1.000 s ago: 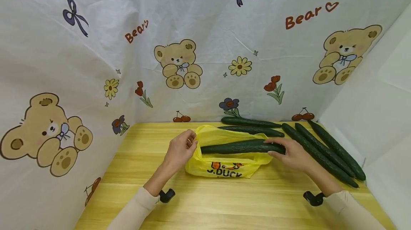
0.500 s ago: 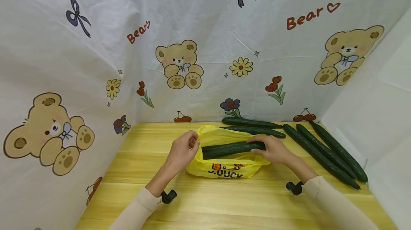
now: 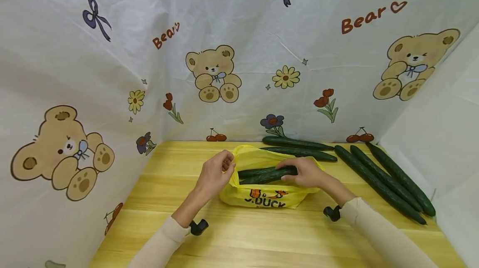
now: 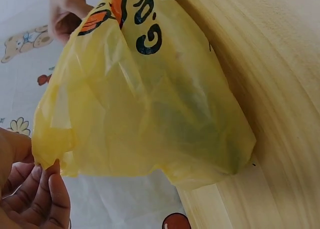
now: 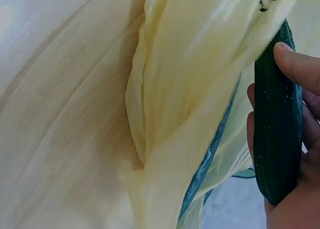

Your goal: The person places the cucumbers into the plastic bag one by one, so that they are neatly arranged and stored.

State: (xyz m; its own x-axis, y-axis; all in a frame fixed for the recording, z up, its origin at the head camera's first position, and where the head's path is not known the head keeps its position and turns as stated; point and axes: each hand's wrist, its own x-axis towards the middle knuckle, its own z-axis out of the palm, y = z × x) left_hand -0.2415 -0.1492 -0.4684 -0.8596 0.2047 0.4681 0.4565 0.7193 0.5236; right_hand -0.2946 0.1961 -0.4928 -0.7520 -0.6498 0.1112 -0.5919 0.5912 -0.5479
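Observation:
A yellow plastic bag (image 3: pixel 239 197) with printed lettering lies on its side on the table, its mouth spread upward. My left hand (image 3: pixel 215 176) pinches the bag's left rim; in the left wrist view, the thumb and fingers (image 4: pixel 35 199) hold the gathered plastic. The right hand (image 3: pixel 307 172) reaches into the mouth and grips a dark green cucumber (image 3: pixel 267 176) near its right end. Thumb on one side and fingers on the other wrap this cucumber (image 5: pixel 275 124) in the right wrist view. Behind it inside the bag another cucumber (image 3: pixel 248 173) shows in part.
Two cucumbers lie along the table's back edge, the nearer cucumber (image 3: pixel 310 153) partly behind the bag. Three more, including one long cucumber (image 3: pixel 378 184), slant side by side at the right. A bear-print cloth (image 3: pixel 243 114) walls the back and left of the wooden table (image 3: pixel 254 234).
My right hand has moved left with the cucumber, which has gone from jutting past the bag's right side to lying within its mouth. The left hand keeps its hold on the rim.

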